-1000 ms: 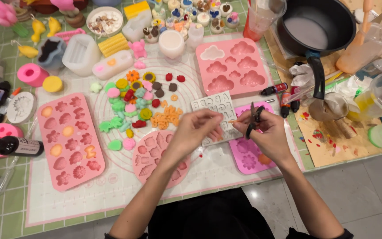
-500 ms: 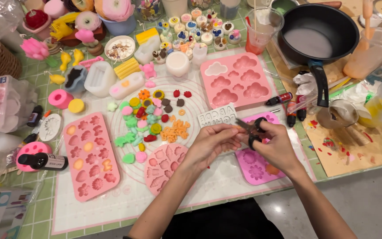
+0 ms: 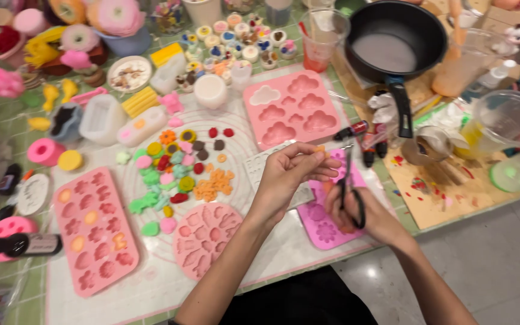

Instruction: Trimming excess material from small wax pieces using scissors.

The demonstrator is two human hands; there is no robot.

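A small orange wax piece sits just right of frame centre, pinched between the fingertips of the left hand. The right hand is closed through the loops of small black-handled scissors, blades pointing up toward the piece.

Risk: the piece is tiny and the blade tips work close to the left fingertips; a slip could nick a finger or shear off too much wax. A loosened pinch would likely drop the piece onto the magenta flower-cavity silicone mould below.

Pose: both forearms enter from the lower edge and converge. The left wrist is bent, fingers curled inward. The right hand lies lower, palm partly up.

A pink cloud-cavity silicone mould lies above; a black frying pan occupies the upper right.
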